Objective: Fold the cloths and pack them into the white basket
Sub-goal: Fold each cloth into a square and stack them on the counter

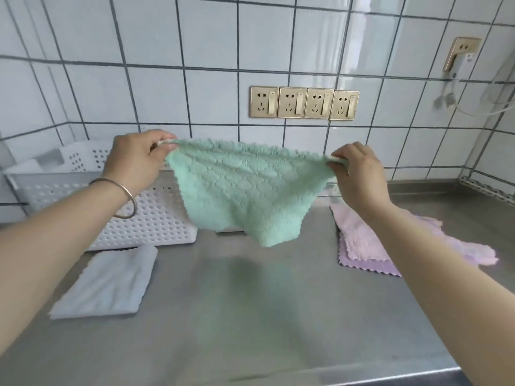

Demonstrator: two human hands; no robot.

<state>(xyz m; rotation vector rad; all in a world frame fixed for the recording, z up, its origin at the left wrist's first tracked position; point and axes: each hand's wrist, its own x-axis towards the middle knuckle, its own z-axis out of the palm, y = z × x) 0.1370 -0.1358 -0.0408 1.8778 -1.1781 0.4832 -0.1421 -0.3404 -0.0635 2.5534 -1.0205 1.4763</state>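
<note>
A green fluffy cloth (245, 188) hangs spread in the air above the steel counter. My left hand (136, 160) pinches its upper left corner and my right hand (356, 174) pinches its upper right corner. The white perforated basket (150, 218) stands at the back left, partly behind my left hand. A folded pale blue cloth (108, 282) lies on the counter in front of the basket. At the right, a pink cloth (359, 238) lies on a purple cloth (370, 266), partly hidden by my right forearm.
The steel counter (250, 316) runs to a front edge at the bottom right. A tiled wall with a row of gold sockets (303, 103) stands behind. A plugged-in white cable (473, 87) hangs at the far right.
</note>
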